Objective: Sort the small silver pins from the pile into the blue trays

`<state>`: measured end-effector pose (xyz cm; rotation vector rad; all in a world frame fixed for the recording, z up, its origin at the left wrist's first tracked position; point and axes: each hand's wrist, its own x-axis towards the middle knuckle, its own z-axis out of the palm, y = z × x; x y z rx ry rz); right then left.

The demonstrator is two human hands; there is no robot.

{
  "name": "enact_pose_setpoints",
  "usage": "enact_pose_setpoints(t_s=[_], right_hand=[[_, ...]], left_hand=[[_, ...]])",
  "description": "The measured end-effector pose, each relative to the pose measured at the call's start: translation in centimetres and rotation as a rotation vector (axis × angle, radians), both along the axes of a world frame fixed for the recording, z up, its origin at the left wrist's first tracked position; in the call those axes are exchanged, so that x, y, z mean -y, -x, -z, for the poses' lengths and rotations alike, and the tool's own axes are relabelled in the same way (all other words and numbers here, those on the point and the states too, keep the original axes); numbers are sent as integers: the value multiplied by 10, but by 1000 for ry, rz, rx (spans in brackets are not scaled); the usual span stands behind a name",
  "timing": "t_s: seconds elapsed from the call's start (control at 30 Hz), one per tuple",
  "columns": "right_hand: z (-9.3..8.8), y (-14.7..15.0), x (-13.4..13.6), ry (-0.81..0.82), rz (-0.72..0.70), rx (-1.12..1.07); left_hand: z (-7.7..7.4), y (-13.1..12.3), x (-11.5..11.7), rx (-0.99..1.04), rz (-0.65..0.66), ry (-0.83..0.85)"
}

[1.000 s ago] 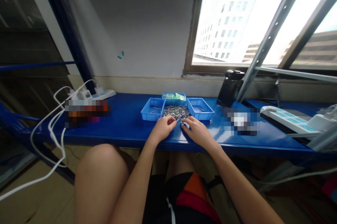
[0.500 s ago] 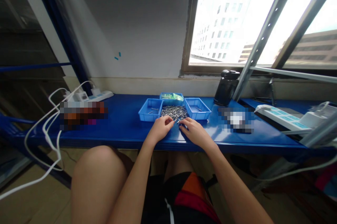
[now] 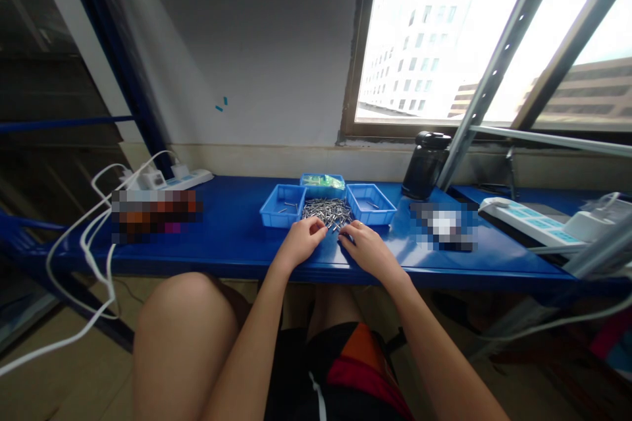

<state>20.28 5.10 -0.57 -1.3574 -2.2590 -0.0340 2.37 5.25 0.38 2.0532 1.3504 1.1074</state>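
Observation:
A heap of small silver metal pins point(image 3: 328, 211) lies on the blue shelf point(image 3: 232, 236) between two blue trays. My left hand point(image 3: 299, 242) rests at the heap's near left edge with its fingers curled in. My right hand point(image 3: 366, 247) sits at the near right edge, fingers bent and pinched at the pins. What either hand holds is too small to make out. The left tray point(image 3: 282, 205) and the right tray point(image 3: 370, 203) each hold a few pins. A third small tray with a green packet point(image 3: 322, 182) stands behind the heap.
A black bottle point(image 3: 425, 165) stands at the back right by a slanted metal upright point(image 3: 486, 72). White power strips lie at the left point(image 3: 184, 179) and right point(image 3: 526, 221), with white cables hanging off the left edge. My bare knee point(image 3: 185, 329) is below the shelf.
Both hands stay at the near edge of the pin heap with only slight finger movement. The view has shifted a little to the right.

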Motion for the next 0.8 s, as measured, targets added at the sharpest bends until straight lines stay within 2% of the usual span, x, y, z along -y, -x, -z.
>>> enact_pose_setpoints(t_s=[0.4,0.8], right_hand=[[2,1,2,-72,122,12],[0,0,2,-24,79,48]], left_hand=[[-2,-1,1,2,-4,15],[0,0,0,-5,5,-9]])
